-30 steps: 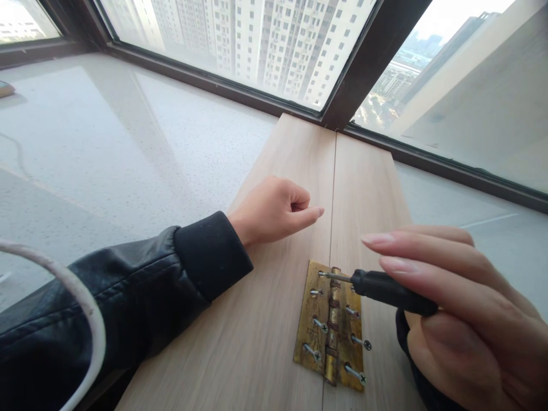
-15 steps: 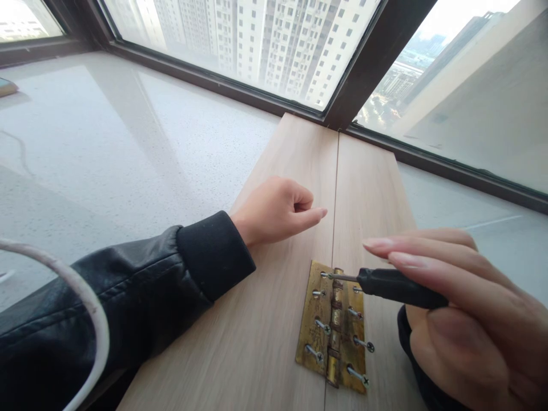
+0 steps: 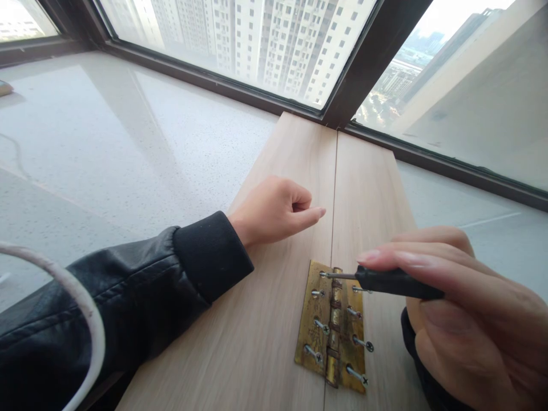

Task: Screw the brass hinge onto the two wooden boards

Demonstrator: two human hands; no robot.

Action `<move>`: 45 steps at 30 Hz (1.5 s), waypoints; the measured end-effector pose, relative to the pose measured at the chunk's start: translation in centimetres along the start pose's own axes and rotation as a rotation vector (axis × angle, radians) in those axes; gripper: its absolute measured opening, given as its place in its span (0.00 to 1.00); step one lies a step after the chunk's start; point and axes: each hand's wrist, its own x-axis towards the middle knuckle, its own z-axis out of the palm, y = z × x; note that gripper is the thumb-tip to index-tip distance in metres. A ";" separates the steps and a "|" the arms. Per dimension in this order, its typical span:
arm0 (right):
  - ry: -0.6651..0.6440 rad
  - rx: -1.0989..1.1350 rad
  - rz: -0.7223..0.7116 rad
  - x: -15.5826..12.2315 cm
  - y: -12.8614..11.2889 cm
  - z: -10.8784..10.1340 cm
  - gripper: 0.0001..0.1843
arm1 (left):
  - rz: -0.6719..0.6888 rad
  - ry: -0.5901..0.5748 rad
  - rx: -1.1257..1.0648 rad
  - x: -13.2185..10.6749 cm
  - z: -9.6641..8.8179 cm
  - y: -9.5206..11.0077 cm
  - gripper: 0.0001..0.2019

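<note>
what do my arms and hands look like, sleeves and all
The left hand is bare, with a glossy black jacket sleeve that ends in a matt black knit cuff. The right hand is bare too, with long nails and only a sliver of dark cuff at the wrist. A white cable curves across the left sleeve. No rings or watch show.

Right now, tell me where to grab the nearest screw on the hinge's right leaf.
Probably pinch the bare shank just under the head, coming from the right. The screw sticks up out of the hinge and leans right, so that side is open. The right hand, holding the screwdriver, is nearest.
</note>
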 end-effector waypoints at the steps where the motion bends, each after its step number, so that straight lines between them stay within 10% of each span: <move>1: 0.035 0.030 0.027 0.0 0.0 0.1 0.15 | 0.001 -0.001 -0.002 0.0 0.0 0.0 0.23; 45: 0.046 0.158 -0.102 1.2 -0.3 0.1 0.13 | 0.005 -0.008 0.015 -0.1 0.0 -0.3 0.22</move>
